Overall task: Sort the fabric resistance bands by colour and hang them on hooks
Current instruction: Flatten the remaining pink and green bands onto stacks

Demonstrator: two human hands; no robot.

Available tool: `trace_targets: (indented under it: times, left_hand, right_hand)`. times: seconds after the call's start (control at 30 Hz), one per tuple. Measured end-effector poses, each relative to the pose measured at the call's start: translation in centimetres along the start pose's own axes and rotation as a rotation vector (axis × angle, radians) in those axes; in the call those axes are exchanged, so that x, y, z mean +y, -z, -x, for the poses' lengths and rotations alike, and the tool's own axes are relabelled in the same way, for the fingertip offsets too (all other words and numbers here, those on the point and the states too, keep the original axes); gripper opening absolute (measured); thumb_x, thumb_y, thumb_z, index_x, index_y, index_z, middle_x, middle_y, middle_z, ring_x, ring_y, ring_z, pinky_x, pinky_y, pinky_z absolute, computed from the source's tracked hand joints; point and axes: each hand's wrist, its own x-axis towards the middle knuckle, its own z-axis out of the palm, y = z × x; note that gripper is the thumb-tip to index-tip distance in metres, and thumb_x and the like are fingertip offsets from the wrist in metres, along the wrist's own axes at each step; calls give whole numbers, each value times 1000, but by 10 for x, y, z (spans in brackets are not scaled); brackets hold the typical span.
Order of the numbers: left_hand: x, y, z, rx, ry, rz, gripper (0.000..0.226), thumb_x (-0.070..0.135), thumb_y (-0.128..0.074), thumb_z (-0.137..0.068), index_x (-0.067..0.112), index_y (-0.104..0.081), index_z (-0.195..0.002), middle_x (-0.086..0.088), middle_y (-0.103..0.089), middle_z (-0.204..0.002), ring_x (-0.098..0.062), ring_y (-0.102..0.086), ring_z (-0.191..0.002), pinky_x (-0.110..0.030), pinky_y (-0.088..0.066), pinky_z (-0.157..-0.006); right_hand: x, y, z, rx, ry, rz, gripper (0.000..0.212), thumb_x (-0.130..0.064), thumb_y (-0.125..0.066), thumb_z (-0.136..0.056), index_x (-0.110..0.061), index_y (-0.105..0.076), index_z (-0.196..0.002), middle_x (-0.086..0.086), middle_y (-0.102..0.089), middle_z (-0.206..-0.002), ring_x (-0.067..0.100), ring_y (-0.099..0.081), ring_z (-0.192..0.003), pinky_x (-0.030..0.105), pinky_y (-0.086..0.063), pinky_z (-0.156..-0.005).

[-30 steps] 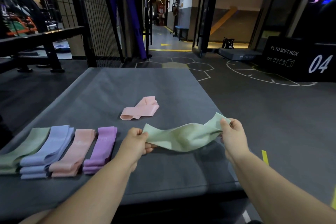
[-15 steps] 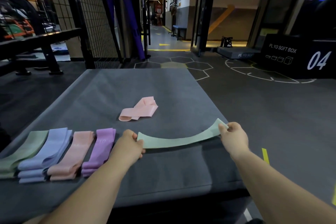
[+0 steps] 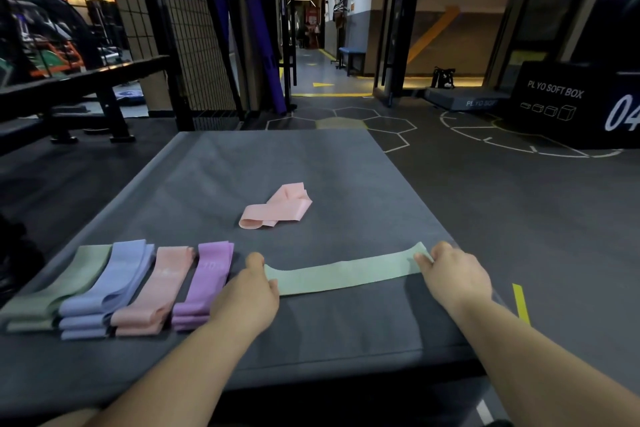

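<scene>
A mint green band [image 3: 341,274] lies stretched flat across the near right part of the grey mat [image 3: 311,163]. My left hand [image 3: 247,291] pinches its left end and my right hand [image 3: 450,272] pinches its right end. To the left, small stacks lie side by side: olive green bands [image 3: 60,286], blue bands [image 3: 110,284], pink bands [image 3: 159,288] and purple bands [image 3: 206,279]. A crumpled pink band [image 3: 277,206] lies alone mid-mat. No hooks are in view.
A wire grid panel [image 3: 194,28] stands behind the mat at the left, with a black bench [image 3: 79,87] beside it. A black plyo soft box [image 3: 581,100] sits at the far right on the dark gym floor. The mat's right edge is under my right hand.
The mint green band, held loose and wavy above the mat a second ago, has been pulled straight and lowered flat onto the mat. Both hands moved down with it.
</scene>
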Motion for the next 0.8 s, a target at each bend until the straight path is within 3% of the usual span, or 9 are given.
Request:
trace_targets:
  times: [0.17,0.33,0.47,0.57,0.63,0.7,0.77,0.8]
  left_hand:
    - [-2,-2,1,-27,-41,-127,48,33,-40,-98,21,-24,-142,-5,-63,-115,-27,-61,-100,-33,-45,-74]
    - [0,2,4,104,-142,-183,30,31,-42,-95,23,-38,-123,0,-58,-99,-24,-58,-88,-31,-40,-64]
    - [-4,-6,1,206,-339,-187,26,29,-47,-91,25,-52,-116,3,-52,-115,-23,-52,-107,-34,-43,-80]
    - [-7,-17,0,198,-481,-187,37,37,-39,-81,28,-67,-102,8,-64,-111,-22,-63,-106,-34,-54,-80]
    - [-7,-20,-1,88,-468,-212,62,48,-19,-82,29,-61,-124,9,-53,-140,-21,-45,-135,-40,-39,-106]
    - [-7,-24,-2,-49,-438,-203,91,59,8,-72,31,-28,-150,14,-14,-160,-15,-4,-150,-39,-4,-119]
    - [-8,-27,-4,-100,-408,-213,101,63,18,-62,30,-8,-154,14,3,-162,-13,11,-149,-37,7,-119]
    - [-8,-27,-5,-104,-406,-225,102,63,19,-61,30,-4,-155,13,4,-162,-13,11,-149,-38,7,-119]
  right_hand:
    - [0,0,0,23,2,19,37,-49,-41,-99,-14,-52,-105,8,-59,-111,31,-50,-108,36,-41,-76]
    - [-8,-2,3,96,94,68,33,-42,-44,-98,-17,-51,-118,7,-55,-121,29,-45,-114,39,-41,-89]
    - [-33,-13,11,65,330,19,34,-38,-41,-98,-21,-55,-125,1,-55,-124,26,-44,-122,39,-38,-99]
    - [-59,-24,26,26,585,-43,43,-40,-37,-88,-17,-67,-109,2,-65,-107,33,-58,-111,43,-49,-95]
    - [-75,-30,33,2,704,-26,47,-43,-38,-86,-18,-70,-109,3,-69,-109,34,-63,-112,45,-52,-96]
    - [-91,-31,43,-90,794,8,63,-56,-27,-91,-20,-61,-129,3,-59,-136,30,-49,-133,44,-35,-112]
    - [-99,-31,49,-231,820,33,94,-78,1,-81,-26,-34,-151,-4,-27,-160,18,-16,-150,33,-2,-119]
    - [-101,-31,50,-282,808,63,105,-79,11,-69,-28,-23,-154,-7,-16,-163,14,-6,-151,30,5,-118]
